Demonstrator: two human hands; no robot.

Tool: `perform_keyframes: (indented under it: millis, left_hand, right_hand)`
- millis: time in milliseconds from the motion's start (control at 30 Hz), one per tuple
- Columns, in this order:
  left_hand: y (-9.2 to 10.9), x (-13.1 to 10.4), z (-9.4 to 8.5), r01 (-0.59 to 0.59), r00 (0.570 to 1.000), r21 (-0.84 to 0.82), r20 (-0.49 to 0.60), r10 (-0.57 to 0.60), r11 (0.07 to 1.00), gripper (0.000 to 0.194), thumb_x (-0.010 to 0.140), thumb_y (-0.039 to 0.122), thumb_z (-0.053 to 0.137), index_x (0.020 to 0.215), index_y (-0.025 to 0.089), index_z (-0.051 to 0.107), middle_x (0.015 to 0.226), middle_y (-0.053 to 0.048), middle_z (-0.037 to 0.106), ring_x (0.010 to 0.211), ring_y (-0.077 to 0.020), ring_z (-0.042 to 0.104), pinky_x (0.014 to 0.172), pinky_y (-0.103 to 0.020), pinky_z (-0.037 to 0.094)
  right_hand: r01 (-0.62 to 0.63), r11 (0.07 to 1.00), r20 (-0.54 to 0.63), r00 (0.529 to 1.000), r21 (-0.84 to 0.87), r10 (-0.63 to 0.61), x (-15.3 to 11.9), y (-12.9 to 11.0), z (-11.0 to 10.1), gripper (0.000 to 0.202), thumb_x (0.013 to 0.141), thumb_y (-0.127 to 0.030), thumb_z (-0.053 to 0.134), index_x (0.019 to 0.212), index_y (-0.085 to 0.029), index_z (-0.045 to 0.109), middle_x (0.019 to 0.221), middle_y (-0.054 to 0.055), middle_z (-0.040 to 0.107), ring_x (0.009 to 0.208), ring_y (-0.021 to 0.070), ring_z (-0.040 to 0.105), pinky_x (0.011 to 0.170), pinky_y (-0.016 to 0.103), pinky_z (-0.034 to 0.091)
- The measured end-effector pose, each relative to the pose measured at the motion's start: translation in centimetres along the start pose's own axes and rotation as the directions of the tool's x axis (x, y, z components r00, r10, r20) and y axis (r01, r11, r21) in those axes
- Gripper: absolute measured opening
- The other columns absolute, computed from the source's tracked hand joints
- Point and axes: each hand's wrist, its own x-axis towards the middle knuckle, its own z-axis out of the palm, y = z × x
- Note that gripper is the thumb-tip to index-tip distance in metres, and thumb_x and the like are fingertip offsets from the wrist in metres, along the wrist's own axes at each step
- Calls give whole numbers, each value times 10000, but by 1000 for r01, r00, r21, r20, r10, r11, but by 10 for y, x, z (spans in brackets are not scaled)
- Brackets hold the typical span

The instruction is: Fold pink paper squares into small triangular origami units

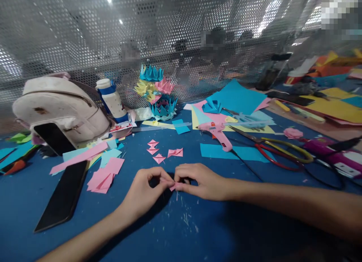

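Between my fingertips, low in the middle of the head view, is a small pink paper piece [173, 187]. My left hand [147, 186] pinches its left side, and my right hand [199, 181] pinches its right side; the fingers hide much of it. Just beyond my hands lie several small folded pink pieces [159, 158] on the blue table [113, 216]. Left of my left hand is a loose pile of pink paper rectangles [105, 175]. A pink glue gun [217, 133] rests beyond my right hand, next to a blue paper strip [234, 152].
Black phone [62, 196] at left, with a white backpack [59, 103] and a bottle [111, 99] behind. Folded paper flowers [162, 107] stand at the back centre. Large scissors [278, 150], a cable and a purple glue gun [333, 156] lie right. Metal mesh [175, 28] rises behind.
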Motion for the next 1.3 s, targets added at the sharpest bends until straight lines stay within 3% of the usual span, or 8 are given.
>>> perform_keyframes:
  millis: [167,333,467,600,700,1033,1167,1300]
  left_hand:
    - [-20,27,-50,-8,994,146,-107,24,989,178,893,333,622,820,207,725,826,-24,743,787,-179,666,751,-297,511]
    - [-58,46,-79,-22,1000,304,-8,26,952,224,973,353,621,967,134,671,894,-33,691,776,-156,664,729,-321,558]
    - [-73,48,-74,-111,993,433,5,121,895,245,982,344,621,1122,143,638,1113,-74,656,957,-198,660,848,-396,565]
    - [-71,47,-72,-196,963,529,-55,264,826,295,984,334,613,1221,159,608,1281,-101,594,1162,-264,592,992,-499,492]
    - [-69,46,-71,-262,944,557,-21,328,788,305,988,318,602,1252,165,595,1327,-104,568,1221,-281,556,1034,-527,454]
    - [-49,34,-49,-449,878,633,184,441,631,343,1000,266,545,1342,293,572,1496,-85,459,1359,-293,419,1115,-518,340]
    - [-47,32,-42,-478,863,666,236,446,572,315,1001,219,528,1301,280,603,1504,-91,462,1350,-295,432,1104,-530,334]
    - [-46,32,-37,-484,861,680,258,438,551,408,1028,273,493,1435,279,480,1556,-102,403,1397,-303,384,1128,-545,299]
  right_hand:
    - [-91,996,12,996,24,91,-1,0,1,132,913,-249,584,996,-179,659,804,-5,644,657,94,516,609,215,373]
    - [-55,998,18,998,-18,55,-1,1,1,193,903,-156,515,1007,-189,675,841,6,679,677,98,538,624,220,383]
    - [-36,998,20,999,-57,37,-2,0,1,213,893,-128,506,1003,-186,679,863,11,688,694,104,554,636,225,388]
    - [-5,995,32,999,-95,8,-2,-3,0,225,894,-114,490,991,-182,682,902,22,697,726,118,574,645,233,397]
    - [16,993,46,999,-114,-11,-2,-4,0,228,902,-108,487,994,-188,680,922,16,700,724,115,571,636,229,395]
    - [54,987,55,997,-148,-47,-2,-3,1,224,897,-79,498,972,-181,682,940,16,701,777,124,603,689,235,419]
    - [58,987,55,997,-149,-50,-2,-2,1,215,905,-86,499,958,-180,685,939,18,704,808,131,618,727,245,437]
    - [69,987,58,996,-145,-61,-2,-3,1,225,893,-68,497,951,-177,685,939,21,705,825,138,626,747,252,451]
